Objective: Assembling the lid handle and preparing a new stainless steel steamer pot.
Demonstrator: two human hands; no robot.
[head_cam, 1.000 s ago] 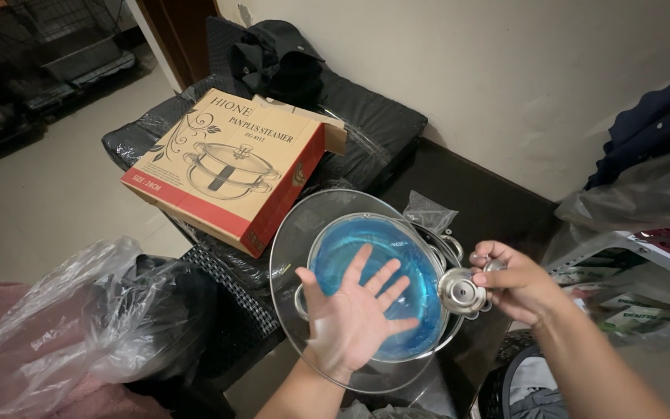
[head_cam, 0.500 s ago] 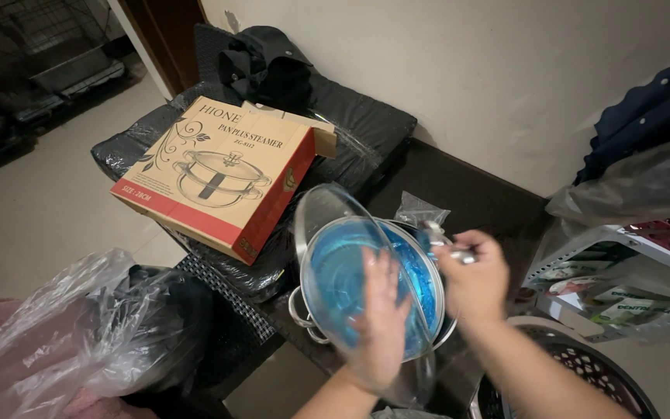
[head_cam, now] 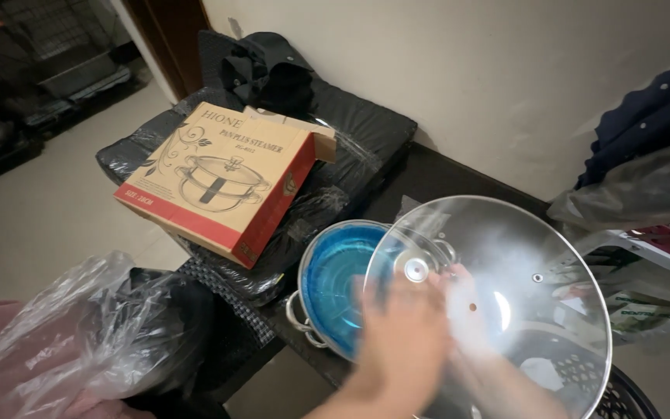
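Clear plastic bag (head_cam: 79, 326) far left, cardboard box (head_cam: 222, 182) behind it on black cushions. Steel pot (head_cam: 335, 279), blue inside, on dark bench (head_cam: 459, 182). Left hand (head_cam: 405, 334), blurred, flat against glass lid (head_cam: 498, 302) held up over pot's right edge. Right hand (head_cam: 478, 310) behind lid; its grip can't be told.

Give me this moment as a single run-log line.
hands: blurred, at glass lid | lid: raised, tilted | pot: uncovered, blue inside | box: behind

Dark table (head_cam: 459, 182): steel pot (head_cam: 335, 287) on it, plastic-wrapped cushions (head_cam: 350, 132) alongside.
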